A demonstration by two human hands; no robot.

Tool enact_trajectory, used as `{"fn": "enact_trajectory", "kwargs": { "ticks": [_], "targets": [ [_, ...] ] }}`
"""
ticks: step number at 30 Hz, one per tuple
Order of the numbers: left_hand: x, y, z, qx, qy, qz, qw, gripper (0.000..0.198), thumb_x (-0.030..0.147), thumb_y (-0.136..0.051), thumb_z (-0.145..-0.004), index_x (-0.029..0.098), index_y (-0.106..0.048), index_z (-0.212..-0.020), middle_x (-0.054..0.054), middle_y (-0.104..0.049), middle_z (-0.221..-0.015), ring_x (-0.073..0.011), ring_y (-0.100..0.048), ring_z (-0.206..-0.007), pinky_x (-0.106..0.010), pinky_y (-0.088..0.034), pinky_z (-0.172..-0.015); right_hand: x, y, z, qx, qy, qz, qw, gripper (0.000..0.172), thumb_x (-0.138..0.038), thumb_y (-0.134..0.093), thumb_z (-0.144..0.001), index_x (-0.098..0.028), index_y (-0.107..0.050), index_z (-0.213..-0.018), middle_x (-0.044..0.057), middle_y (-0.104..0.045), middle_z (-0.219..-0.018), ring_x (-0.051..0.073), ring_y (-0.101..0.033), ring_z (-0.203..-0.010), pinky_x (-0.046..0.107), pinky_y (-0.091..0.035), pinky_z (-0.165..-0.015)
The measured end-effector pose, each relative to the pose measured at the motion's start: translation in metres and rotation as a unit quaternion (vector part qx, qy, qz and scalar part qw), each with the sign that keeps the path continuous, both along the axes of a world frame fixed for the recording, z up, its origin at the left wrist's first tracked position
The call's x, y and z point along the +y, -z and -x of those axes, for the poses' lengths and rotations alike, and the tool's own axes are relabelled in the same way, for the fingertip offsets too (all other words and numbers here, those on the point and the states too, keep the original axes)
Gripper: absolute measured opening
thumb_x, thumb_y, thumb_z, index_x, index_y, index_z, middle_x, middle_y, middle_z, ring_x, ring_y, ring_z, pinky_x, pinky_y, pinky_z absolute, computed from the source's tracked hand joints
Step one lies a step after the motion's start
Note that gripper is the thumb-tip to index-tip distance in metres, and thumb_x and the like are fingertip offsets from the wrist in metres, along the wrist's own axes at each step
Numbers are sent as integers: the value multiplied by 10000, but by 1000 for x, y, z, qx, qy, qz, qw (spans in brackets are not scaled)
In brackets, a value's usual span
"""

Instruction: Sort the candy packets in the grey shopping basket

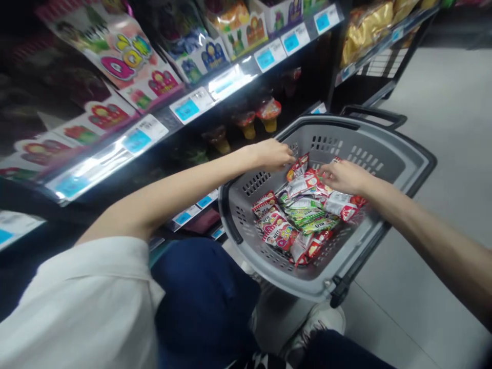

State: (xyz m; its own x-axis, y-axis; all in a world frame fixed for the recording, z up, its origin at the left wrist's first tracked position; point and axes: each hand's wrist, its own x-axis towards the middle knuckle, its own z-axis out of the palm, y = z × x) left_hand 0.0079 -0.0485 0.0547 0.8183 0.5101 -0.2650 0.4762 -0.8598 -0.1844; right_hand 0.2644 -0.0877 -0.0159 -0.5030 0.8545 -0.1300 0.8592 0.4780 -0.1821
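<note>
A grey plastic shopping basket (400, 159) with slotted walls holds several small candy packets, in pink, green, red and silver wrappers. Inside its far left part, my left hand (274, 155) is closed, its fingers pinched at the top of a red and orange candy packet (298, 167) that stands tilted. My right hand (346, 177) reaches in from the right with curled fingers, over the red and white packets (303, 183). Its fingertips are close to these wrappers, and what they grip is hidden. Green packets (313, 218) lie in the middle of the pile, with pink packets (277, 228) to their left.
Store shelves (230, 77) with blue and white price tags run along the left, carrying large candy bags (126, 51). Orange-topped cups (269, 114) stand on a lower shelf. Gold bags (365, 33) sit farther back. The basket's black handle (372, 115) sticks out at its far end.
</note>
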Motion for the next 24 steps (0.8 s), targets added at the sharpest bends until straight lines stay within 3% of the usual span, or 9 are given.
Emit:
{"fn": "enact_trajectory", "kwargs": {
  "ticks": [3,6,10,12,15,17,20,24],
  "targets": [
    [13,40,-15,55,-9,45,997,350,271,-554,-894,277,-716,-1204,-97,-744,-1129,-265,-690,-975,-398,-520,-811,0,2,-2,-20,-6,7,1000,332,-236,-496,-877,-202,-704,-1133,81,-762,-1001,241,-699,-868,324,-435,-690],
    [21,73,-35,38,-12,70,997,421,268,-537,-923,269,-661,-1326,-120,-729,-1179,-272,-688,-1010,-400,-535,-835,2,5,-3,-47,-3,15,999,348,-230,-493,-883,-211,-711,-1154,86,-760,-1017,250,-704,-902,326,-462,-724],
    [14,105,-68,-16,-2,139,990,557,386,-531,-964,300,-485,-1513,-160,-588,-1423,-307,-645,-1159,-441,-529,-954,4,10,-5,-51,16,15,998,367,-260,-498,-893,-225,-716,-1186,89,-758,-987,262,-703,-876,351,-492,-718],
    [4,115,-80,4,-26,163,986,571,403,-572,-950,277,-507,-1502,-194,-472,-1533,-351,-605,-1232,-477,-518,-987,3,9,-6,-49,9,36,998,358,-280,-492,-905,-214,-716,-1176,95,-754,-974,263,-700,-848,364,-499,-714],
    [-12,124,-87,17,-78,154,985,504,234,-540,-952,176,-568,-1452,-227,-297,-1638,-387,-579,-1265,-505,-524,-984,-1,2,-5,-21,-12,83,996,346,-303,-476,-929,-185,-701,-1163,112,-747,-1017,247,-697,-821,369,-508,-725],
    [-16,127,-86,0,-90,151,985,515,112,-465,-943,118,-558,-1450,-236,-262,-1649,-390,-585,-1253,-513,-535,-963,-5,-6,-3,6,-10,101,995,346,-321,-468,-947,-171,-687,-1169,121,-744,-1029,235,-695,-799,363,-507,-714],
    [-11,124,-82,-27,-71,178,981,504,64,-476,-908,58,-598,-1397,-264,-454,-1533,-391,-592,-1228,-509,-530,-956,-9,-17,0,11,6,101,995,353,-336,-457,-965,-165,-667,-1192,128,-744,-986,237,-689,-761,365,-489,-670],
    [14,108,-74,-54,-69,234,968,426,105,-581,-849,46,-701,-1254,-241,-666,-1262,-342,-627,-1122,-460,-505,-946,-9,-20,-3,-17,33,99,994,339,-325,-467,-962,-188,-648,-1214,117,-741,-946,256,-694,-773,378,-494,-671]
  ]
}}
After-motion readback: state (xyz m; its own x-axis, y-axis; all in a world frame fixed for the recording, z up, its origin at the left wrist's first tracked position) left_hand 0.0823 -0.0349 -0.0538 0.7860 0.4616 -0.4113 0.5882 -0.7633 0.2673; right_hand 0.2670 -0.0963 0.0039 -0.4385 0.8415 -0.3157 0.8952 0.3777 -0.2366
